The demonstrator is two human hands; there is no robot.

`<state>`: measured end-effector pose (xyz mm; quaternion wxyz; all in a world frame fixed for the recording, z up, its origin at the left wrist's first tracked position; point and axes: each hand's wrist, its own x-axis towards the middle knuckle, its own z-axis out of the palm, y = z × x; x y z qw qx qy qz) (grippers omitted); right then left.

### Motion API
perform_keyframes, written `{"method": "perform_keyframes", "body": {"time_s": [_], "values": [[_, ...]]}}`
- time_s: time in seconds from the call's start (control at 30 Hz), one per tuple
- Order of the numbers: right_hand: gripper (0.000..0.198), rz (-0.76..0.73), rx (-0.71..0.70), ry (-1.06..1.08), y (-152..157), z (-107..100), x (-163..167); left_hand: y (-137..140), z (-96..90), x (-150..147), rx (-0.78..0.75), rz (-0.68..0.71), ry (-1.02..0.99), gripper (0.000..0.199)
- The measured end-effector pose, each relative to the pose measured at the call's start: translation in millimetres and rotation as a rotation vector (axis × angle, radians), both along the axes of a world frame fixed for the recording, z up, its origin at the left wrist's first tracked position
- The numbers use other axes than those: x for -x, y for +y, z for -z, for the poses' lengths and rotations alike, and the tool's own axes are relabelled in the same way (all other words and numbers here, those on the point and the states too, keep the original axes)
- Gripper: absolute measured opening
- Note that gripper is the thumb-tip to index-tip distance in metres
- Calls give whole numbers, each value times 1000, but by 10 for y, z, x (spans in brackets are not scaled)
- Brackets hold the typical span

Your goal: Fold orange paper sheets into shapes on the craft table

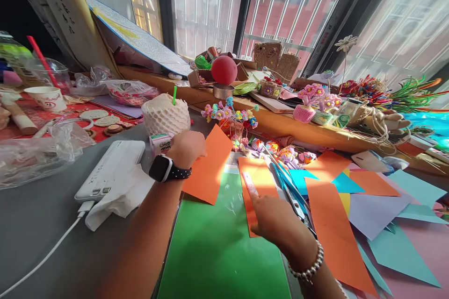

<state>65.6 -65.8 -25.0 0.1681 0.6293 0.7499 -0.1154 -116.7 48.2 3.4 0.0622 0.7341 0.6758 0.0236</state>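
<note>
My left hand [186, 148], with a black watch at the wrist, is closed at the edge of an orange paper sheet [212, 168]; its fingertips are partly hidden. Beneath that sheet lies a green cutting mat [224, 252]. My right hand [282, 222], wearing a beaded bracelet, has its fingers curled at the near end of a slim pink patterned strip [249, 182], whose kind I cannot make out. The strip lies over a second orange paper piece [264, 175] on the mat. Close to the right hand are scissors [293, 203] with blue parts.
Orange sheets [336, 233] and pale blue paper [403, 250] spread to the right. At left are a white power bank [110, 170] with a cable, a tissue [122, 198] and a netted coconut [164, 117]. Small yarn flowers [228, 114] stand behind the mat, below the cluttered sill.
</note>
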Motion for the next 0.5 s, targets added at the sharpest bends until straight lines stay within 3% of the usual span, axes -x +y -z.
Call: {"method": "perform_keyframes", "body": {"time_s": [0.13,0.27,0.37,0.43,0.5], "values": [[38,45,-2,2,74,-4,-22,-186,-120,-51,-60,5,82,20],[31,42,-50,-15,135,76,-1,-227,-70,-204,-84,214,93,24],[27,15,-61,7,189,141,-70,-262,-77,-383,63,368,24,22],[28,19,-91,29,219,172,-135,-297,-136,-468,226,468,-85,26],[32,24,-106,41,241,193,-186,-327,-225,-468,284,563,-191,27]]}}
